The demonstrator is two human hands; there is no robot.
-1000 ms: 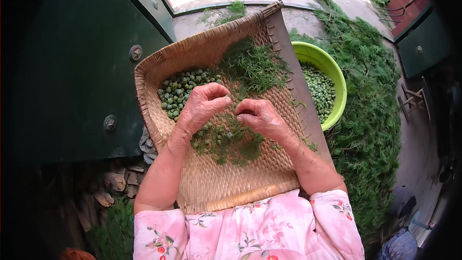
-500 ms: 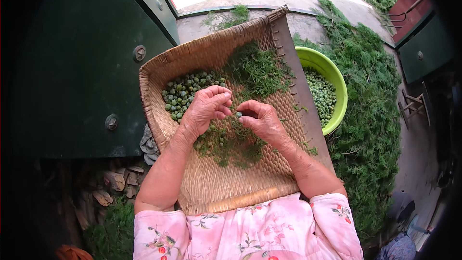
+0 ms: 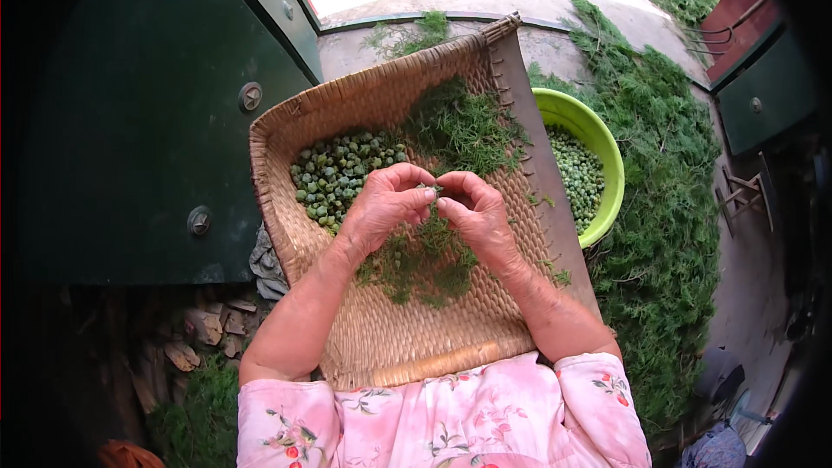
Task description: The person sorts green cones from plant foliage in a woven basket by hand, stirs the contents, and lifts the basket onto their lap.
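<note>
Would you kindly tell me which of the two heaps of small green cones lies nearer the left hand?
The heap in the woven basket, close by the left hand; the other heap sits farther right, in the lime-green tub.

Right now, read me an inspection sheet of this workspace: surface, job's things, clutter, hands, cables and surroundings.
Surface: woven basket, scoop-shaped, with a flat brown lip along its right side.
Job's things: round green cones heaped at the basket's left; leafy sprigs at its far side; lime-green tub beyond the lip, holding green pieces.
Clutter: leaf scraps near the basket's middle.
Hands: left hand and right hand meet at the fingertips, apparently pinching something small and green.
Cables: nothing seen.
Surroundings: dark green door left; cut branches right.
</note>
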